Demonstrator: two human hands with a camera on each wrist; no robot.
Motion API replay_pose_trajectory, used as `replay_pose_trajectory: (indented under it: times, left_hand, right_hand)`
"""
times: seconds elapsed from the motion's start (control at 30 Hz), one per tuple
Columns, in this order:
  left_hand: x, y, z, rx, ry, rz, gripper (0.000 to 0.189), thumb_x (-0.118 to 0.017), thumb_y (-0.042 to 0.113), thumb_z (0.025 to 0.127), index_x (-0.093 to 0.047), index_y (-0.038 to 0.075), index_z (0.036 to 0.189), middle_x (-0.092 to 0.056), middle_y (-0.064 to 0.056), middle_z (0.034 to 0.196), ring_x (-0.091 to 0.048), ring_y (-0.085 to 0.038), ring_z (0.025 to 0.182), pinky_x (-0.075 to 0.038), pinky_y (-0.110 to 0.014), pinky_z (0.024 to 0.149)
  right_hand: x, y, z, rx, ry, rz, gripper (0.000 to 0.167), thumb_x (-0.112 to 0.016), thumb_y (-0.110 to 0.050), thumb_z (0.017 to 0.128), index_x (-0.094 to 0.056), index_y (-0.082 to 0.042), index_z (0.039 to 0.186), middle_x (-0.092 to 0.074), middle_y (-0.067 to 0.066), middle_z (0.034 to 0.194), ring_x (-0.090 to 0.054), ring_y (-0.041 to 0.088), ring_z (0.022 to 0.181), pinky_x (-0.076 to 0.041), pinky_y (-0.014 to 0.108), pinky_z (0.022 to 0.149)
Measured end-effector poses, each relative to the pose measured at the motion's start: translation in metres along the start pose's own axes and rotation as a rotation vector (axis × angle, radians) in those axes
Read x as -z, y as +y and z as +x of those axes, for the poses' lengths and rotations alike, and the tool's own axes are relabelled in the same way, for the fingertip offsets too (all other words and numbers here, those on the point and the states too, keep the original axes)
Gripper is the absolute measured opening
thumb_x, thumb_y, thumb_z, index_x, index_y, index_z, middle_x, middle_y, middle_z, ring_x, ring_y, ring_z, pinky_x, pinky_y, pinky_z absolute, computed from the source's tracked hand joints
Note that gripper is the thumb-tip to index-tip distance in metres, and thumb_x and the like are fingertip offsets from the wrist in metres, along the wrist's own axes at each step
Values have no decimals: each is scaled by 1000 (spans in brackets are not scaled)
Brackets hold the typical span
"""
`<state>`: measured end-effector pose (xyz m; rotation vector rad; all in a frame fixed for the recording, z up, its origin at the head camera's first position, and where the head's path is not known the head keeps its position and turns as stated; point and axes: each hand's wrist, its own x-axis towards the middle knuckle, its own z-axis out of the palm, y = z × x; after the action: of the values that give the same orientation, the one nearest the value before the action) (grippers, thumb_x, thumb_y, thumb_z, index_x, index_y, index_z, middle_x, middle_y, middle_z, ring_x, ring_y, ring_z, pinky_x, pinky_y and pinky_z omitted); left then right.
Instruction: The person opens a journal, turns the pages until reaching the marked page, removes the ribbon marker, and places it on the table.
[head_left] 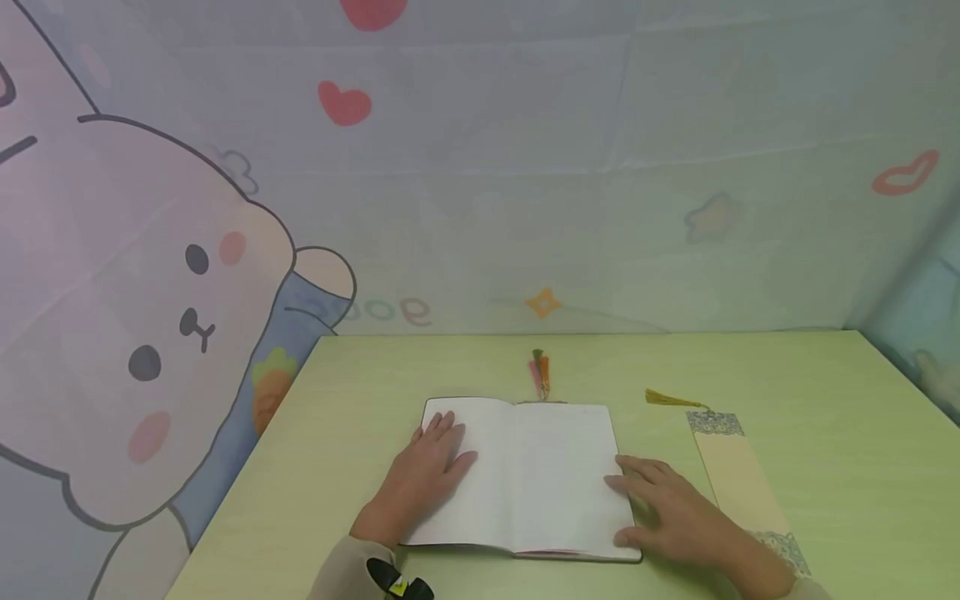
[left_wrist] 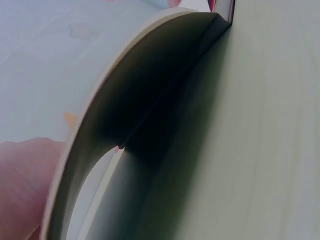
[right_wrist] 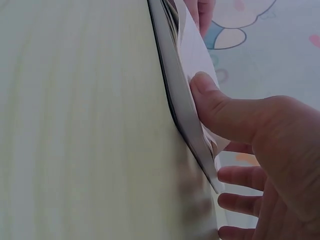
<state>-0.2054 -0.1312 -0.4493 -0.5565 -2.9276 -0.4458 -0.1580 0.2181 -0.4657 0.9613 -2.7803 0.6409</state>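
Note:
An open notebook [head_left: 562,483] with blank white pages lies on the table. My left hand [head_left: 427,471] rests on its left page, fingers extended. In the left wrist view, the left half of the notebook [left_wrist: 165,65] arches over a dark hollow, with part of that hand [left_wrist: 30,180] at its outer side. At the right edge is my right hand [head_left: 678,512], its fingers spread and loosely bent. The right wrist view shows its thumb [right_wrist: 220,102] on the page, while the other fingers [right_wrist: 242,177] extend just beyond the notebook's edge.
Pink, green and orange tassels [head_left: 545,375] stick out beyond the notebook's top edge. A long cream bookmark [head_left: 738,475] with patterned ends and a yellow tassel [head_left: 672,399] lies to the right, near my right forearm. Behind the table [head_left: 360,367] hangs a printed cloth [head_left: 487,208].

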Motion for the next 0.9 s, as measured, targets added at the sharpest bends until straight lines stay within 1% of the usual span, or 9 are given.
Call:
replay_pose_trajectory:
  times: [0.13,0.33,0.4,0.47,0.57,0.67,0.77,0.83,0.9]
  left_hand:
    - [-1,-1,0,23,-12,-5,54,-45,43,96,-49,5,134,-38,-14,144,-28,-29,135,-25,-50,107]
    - [-2,-1,1,18,-11,-2,53,-46,42,96,-49,4,134,-38,-15,143,-29,-30,135,-25,-49,107]
    - [-2,0,1,16,-7,-3,53,-46,41,96,-49,4,134,-38,-15,143,-29,-30,135,-25,-49,107]
    - [-2,-1,0,18,-4,-7,53,-46,41,96,-49,4,134,-38,-15,143,-29,-30,135,-24,-49,108]
    - [-2,-1,0,13,4,-13,53,-46,41,96,-50,4,133,-39,-15,143,-29,-30,134,-24,-50,107]
    - [-2,-1,0,14,4,-17,53,-46,42,96,-50,5,133,-39,-14,143,-29,-30,135,-24,-50,107]
    - [-2,-1,0,14,2,-19,54,-46,42,95,-50,5,133,-38,-14,143,-29,-30,135,-24,-50,107]
    - [-2,-1,1,17,0,-19,54,-45,43,95,-49,5,134,-38,-14,144,-29,-29,135,-24,-49,108]
    - [-2,-1,1,13,1,-19,54,-46,43,95,-50,5,133,-38,-14,143,-29,-30,135,-24,-50,107]
  right_hand:
    - [-1,-3,1,-5,29,-8,63,-62,-57,79,-60,-10,122,-49,16,131,-46,37,117,-41,56,90]
    - [-6,-5,4,40,148,-47,55,-68,-48,79,-62,-9,118,-54,15,126,-48,34,115,-42,53,90]
    - [-7,-6,5,58,185,-62,56,-69,-46,78,-62,-8,118,-55,15,124,-50,34,113,-43,52,90]
    - [-9,-7,6,56,207,-69,61,-70,-46,78,-59,-6,122,-55,15,123,-50,33,113,-43,51,90]
    - [-10,-10,8,2,199,-41,73,-69,-46,78,-48,-2,133,-53,15,127,-49,32,115,-41,50,93]
    - [-10,-15,10,-84,171,47,84,-69,-45,80,-34,1,141,-47,18,134,-45,34,121,-37,50,97]
    - [-10,-23,12,-164,158,150,88,-68,-43,82,-23,1,145,-37,21,142,-37,36,128,-32,49,102]
    - [-10,-29,13,-204,162,193,87,-65,-42,85,-20,-1,147,-31,20,146,-31,35,131,-27,42,107]
    - [-9,-36,14,-229,179,217,85,-63,-42,87,-18,-2,147,-25,18,149,-27,35,134,-19,29,110]
